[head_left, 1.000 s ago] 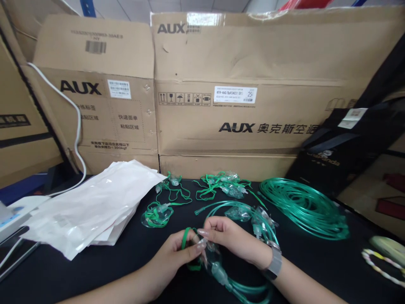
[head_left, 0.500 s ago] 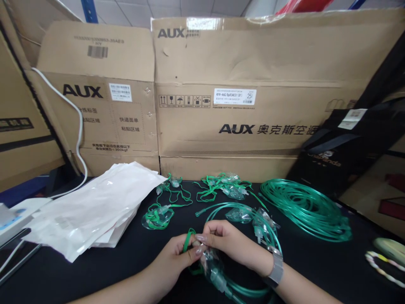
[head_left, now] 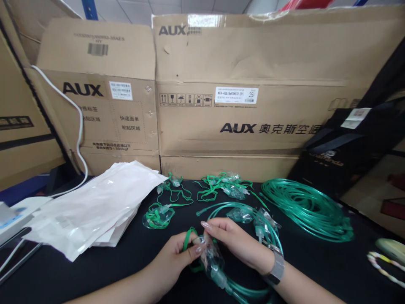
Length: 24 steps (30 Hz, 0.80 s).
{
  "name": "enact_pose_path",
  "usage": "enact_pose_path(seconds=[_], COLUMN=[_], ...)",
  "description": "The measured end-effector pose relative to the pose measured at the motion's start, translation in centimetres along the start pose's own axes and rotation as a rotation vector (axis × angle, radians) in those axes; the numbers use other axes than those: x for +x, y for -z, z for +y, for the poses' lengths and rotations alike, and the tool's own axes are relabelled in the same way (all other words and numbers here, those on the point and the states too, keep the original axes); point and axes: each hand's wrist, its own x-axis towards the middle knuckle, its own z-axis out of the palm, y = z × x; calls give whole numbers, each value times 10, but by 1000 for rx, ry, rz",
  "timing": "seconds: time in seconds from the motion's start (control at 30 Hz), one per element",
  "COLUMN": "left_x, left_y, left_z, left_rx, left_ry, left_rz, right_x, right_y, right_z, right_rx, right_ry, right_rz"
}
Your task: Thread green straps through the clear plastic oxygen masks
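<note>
A clear oxygen mask (head_left: pixel 214 262) with a green tube connector is between my two hands, low in the middle of the view. My left hand (head_left: pixel 182 253) pinches its upper edge between thumb and fingers, and a green elastic strap (head_left: pixel 188 239) loops up beside those fingers. At the same edge is my right hand (head_left: pixel 226 236), its fingers curled against the mask and its thumb raised off it; the fingertips are partly hidden. Green tubing (head_left: pixel 249 291) runs from the connector and curves around under my right wrist, its free end lying beyond my hands.
Several more masks with green straps (head_left: pixel 158 216) lie on the black table (head_left: pixel 126 270). A large coil of green tubing (head_left: pixel 306 211) sits at right, before a black bag (head_left: pixel 335 147). White pouches (head_left: pixel 95 202) are stacked at left. Cardboard boxes (head_left: pixel 237 55) stand behind.
My right thumb has lifted from the mask's edge and shifted slightly up. My left hand keeps its pinch in nearly the same place.
</note>
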Motion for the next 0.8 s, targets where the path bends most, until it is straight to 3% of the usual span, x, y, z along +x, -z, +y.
enact_pose_path(seconds=[0.57, 0.8], left_x=[-1, 0], left_y=[1, 2], left_z=[-2, -1], left_rx=[-115, -62], left_ry=[2, -9], left_rz=[26, 43], right_x=[-2, -3], right_y=[0, -2], right_z=[-4, -3], right_rx=[-4, -26], right_ry=[6, 20], right_rz=[-7, -16])
